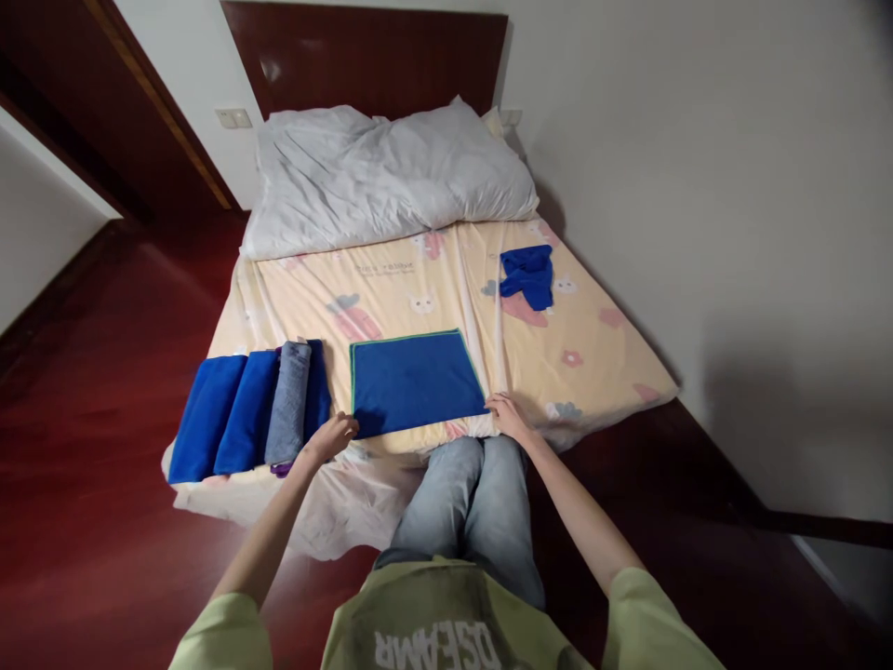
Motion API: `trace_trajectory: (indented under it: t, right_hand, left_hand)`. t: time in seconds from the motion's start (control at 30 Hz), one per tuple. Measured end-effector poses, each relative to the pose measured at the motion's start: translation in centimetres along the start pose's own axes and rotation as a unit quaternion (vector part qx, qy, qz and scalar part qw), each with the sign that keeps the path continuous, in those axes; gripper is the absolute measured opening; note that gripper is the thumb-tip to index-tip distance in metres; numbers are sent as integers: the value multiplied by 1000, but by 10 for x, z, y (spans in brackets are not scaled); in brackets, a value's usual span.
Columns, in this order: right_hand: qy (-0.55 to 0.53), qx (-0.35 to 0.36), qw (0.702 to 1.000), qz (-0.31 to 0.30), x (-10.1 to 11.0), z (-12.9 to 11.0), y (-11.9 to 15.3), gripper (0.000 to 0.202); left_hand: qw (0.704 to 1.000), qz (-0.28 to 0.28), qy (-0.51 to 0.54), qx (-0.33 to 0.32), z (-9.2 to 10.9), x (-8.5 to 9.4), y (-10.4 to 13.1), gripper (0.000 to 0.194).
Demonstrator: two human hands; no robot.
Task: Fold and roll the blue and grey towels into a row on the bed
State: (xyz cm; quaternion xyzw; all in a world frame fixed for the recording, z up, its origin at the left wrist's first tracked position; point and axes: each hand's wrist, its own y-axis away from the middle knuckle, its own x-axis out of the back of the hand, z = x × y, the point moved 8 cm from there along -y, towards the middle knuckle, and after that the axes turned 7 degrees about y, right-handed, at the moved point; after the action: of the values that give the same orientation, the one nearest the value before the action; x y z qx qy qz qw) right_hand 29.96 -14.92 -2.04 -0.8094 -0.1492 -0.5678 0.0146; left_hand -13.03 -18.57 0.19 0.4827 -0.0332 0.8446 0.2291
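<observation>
our left hand (336,434) and right hand (509,416) pinch the near corners of the blue cloth (419,381), which lies flat on the bed (446,270) just beyond them, long axis left to right, neither hand clearly nearer.

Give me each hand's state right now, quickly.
Left hand: fingers curled at the flat blue cloth's near left corner; firm pinch or not, can't tell.
Right hand: fingers at its near right corner; grip can't be told.

Blue cloth (417,381) with green edging
</observation>
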Motion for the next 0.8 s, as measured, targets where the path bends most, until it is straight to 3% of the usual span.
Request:
trace_trajectory:
  t: [0.1, 0.23, 0.4, 0.57, 0.8]
  right_hand:
    - [-32, -17, 998, 51, 12, 0, -29, 42]
    - [-91, -68, 989, 92, 25, -3, -89, 39]
    - [-115, -115, 981, 101, 21, -4, -175, 39]
    - [-109, -156, 976, 111, 10, 12, -229, 36]
    - [-91, -130, 980, 119, 6, 26, -252, 26]
  left_hand:
    - [999, 36, 28, 14, -16, 24, -42, 29]
    - [988, 124, 37, 87, -45, 60, -106, 36]
    - [968, 176, 45, 173, -79, 77, -165, 37]
    - [967, 175, 37, 182, -100, 73, -194, 36]
    - [962, 190, 66, 186, -115, 72, -199, 22]
